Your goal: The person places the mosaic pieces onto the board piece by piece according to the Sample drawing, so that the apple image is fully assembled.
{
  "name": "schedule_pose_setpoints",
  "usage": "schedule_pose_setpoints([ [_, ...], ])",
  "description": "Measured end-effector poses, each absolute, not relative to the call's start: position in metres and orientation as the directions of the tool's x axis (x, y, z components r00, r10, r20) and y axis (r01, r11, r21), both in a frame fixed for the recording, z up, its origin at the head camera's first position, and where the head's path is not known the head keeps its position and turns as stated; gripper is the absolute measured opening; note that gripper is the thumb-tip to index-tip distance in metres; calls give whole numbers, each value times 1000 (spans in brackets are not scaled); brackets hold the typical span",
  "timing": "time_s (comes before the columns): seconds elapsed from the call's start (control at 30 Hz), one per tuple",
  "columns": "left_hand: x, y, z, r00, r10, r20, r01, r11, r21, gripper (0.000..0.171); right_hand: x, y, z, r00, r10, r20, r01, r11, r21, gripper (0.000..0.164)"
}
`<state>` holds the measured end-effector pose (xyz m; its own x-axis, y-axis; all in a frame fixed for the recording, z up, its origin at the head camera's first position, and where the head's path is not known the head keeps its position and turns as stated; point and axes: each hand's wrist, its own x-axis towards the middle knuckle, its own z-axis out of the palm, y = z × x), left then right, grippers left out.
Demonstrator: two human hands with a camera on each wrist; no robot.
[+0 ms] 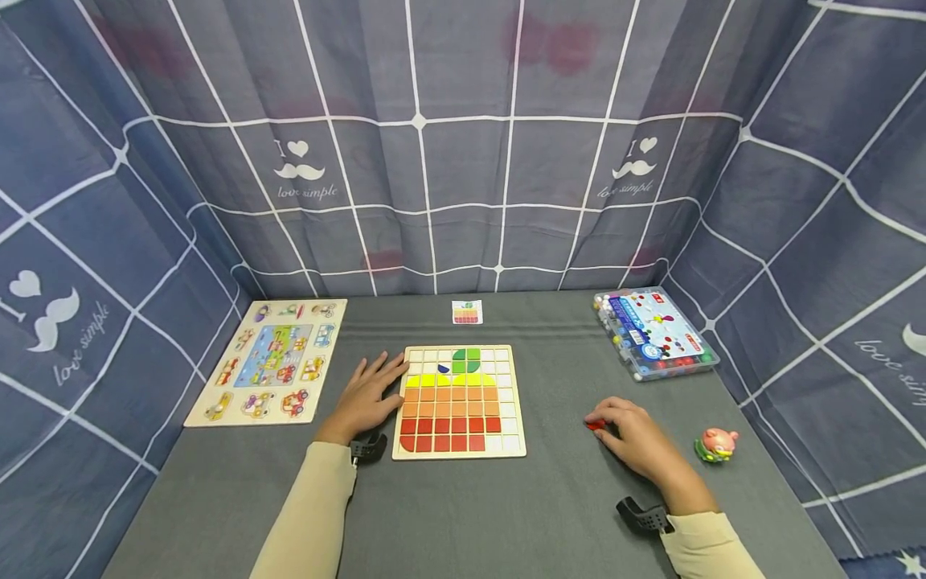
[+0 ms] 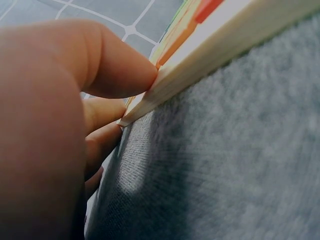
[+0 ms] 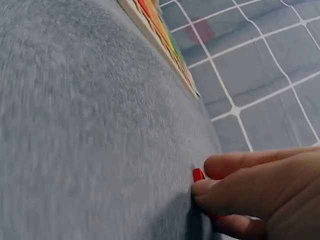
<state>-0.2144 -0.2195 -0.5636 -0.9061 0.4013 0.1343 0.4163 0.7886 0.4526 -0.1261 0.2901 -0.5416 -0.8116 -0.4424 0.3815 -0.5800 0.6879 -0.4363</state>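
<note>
A square wooden grid board (image 1: 512,402) lies in the middle of the table. Its rows carry red, orange and yellow tiles, with green pieces (image 1: 466,360) and a dark blue piece (image 1: 444,369) near the top. My left hand (image 1: 365,402) touches the board's left edge, fingers fairly straight; in the left wrist view the thumb (image 2: 125,70) meets the wooden side. To the right of the board, my right hand (image 1: 637,438) pinches a small red tile (image 3: 198,174) between thumb and fingers, low over the grey cloth. The fingers partly hide this tile.
Behind the board lies a small picture card (image 1: 467,312). A wooden picture puzzle (image 1: 325,354) is at left. At right are a clear plastic case of colored beads (image 1: 654,334) and a small pink-headed toy figure (image 1: 717,445). Gridded curtains (image 1: 463,161) enclose the table.
</note>
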Motion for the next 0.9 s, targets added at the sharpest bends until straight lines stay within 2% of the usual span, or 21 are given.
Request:
schedule_pose_setpoints([
  [0.1, -214, -219, -563, -907, 399, 135, 414, 788, 455, 68, -127, 283, -541, -810, -448, 379, -581, 702, -411, 29],
  [0.27, -213, -218, -564, -907, 403, 121, 412, 793, 449, 69, -125, 270, -542, -845, -430, 319, -532, 735, -421, 29],
  [0.57, -213, -218, -560, -900, 404, 162, 430, 772, 467, 69, -128, 225, -548, -850, -382, 363, -522, 708, -476, 26],
  [0.73, -213, -218, -560, -901, 404, 159, 430, 779, 457, 69, -126, 196, -547, -830, -437, 347, -558, 668, -493, 25],
  [0.9, -213, -218, -561, -906, 397, 148, 419, 787, 452, 70, -126, 172, -548, -790, -478, 384, -613, 635, -470, 20],
])
